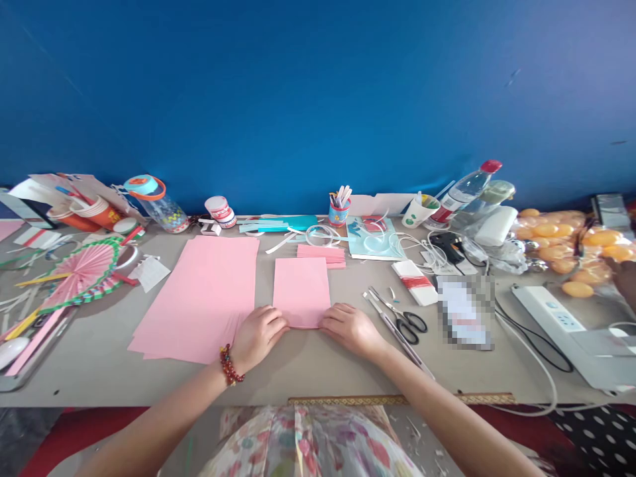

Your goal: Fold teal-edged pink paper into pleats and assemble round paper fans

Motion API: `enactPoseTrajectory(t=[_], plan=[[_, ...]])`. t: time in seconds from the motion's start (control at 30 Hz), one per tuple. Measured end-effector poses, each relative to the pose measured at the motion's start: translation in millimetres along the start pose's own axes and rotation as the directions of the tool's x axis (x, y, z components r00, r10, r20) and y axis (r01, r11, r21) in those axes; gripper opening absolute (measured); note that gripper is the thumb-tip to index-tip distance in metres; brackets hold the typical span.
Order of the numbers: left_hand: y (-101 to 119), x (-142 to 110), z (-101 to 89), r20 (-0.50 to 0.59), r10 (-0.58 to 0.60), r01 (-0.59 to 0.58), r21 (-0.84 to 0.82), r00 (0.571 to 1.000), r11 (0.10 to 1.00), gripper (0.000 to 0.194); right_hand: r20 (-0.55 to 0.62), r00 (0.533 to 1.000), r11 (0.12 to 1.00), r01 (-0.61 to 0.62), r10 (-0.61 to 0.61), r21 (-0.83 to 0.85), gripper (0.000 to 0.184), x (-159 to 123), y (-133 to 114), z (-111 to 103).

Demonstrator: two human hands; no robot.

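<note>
Paper [301, 290] lies between left hand [259, 335] and right hand [354, 330] — both touching its near corners, though whether pinching or pressing can't be told — and uneven pressure could skew or crease it.

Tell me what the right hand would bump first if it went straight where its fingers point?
The small pink paper: the right hand already seems to touch its near right corner, though exact contact is hard to tell.
</note>
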State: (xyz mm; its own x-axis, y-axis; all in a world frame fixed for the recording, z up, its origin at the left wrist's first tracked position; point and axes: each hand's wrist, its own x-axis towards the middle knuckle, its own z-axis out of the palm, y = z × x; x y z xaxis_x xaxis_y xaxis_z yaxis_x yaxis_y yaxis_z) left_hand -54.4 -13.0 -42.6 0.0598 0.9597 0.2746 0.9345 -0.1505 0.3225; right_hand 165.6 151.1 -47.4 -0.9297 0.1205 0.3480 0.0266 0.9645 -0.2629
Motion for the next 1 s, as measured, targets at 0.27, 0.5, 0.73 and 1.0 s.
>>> enactPoseTrajectory(t=[0.27,0.5,0.73,1.0], plan=[[-10.6,11.5,-6.6,0.061,-0.147,0.156,-0.198,0.987,0.968,0.016,0.169,0.974,0.98,-0.168,0.148,0.109,0.019,29.5,-12.0,-4.2],[-19.3,19.8,-14.8,0.155,-0.177,0.211,-0.244,0.972,0.946,0.022,0.291,0.901,0.939,-0.343,0.322,0.022,0.019,44.0,-9.7,-1.3],[-21.0,21.6,-15.3,0.144,-0.162,0.191,-0.219,0.976,0.957,0.026,0.281,0.859,0.889,-0.456,0.429,0.038,0.007,44.2,-13.5,-2.0],[-28.3,21.2,-14.8,0.163,-0.155,0.183,-0.178,0.974,0.967,0.027,0.306,0.845,0.883,-0.469,0.438,0.031,0.008,46.5,-12.1,-4.4]])
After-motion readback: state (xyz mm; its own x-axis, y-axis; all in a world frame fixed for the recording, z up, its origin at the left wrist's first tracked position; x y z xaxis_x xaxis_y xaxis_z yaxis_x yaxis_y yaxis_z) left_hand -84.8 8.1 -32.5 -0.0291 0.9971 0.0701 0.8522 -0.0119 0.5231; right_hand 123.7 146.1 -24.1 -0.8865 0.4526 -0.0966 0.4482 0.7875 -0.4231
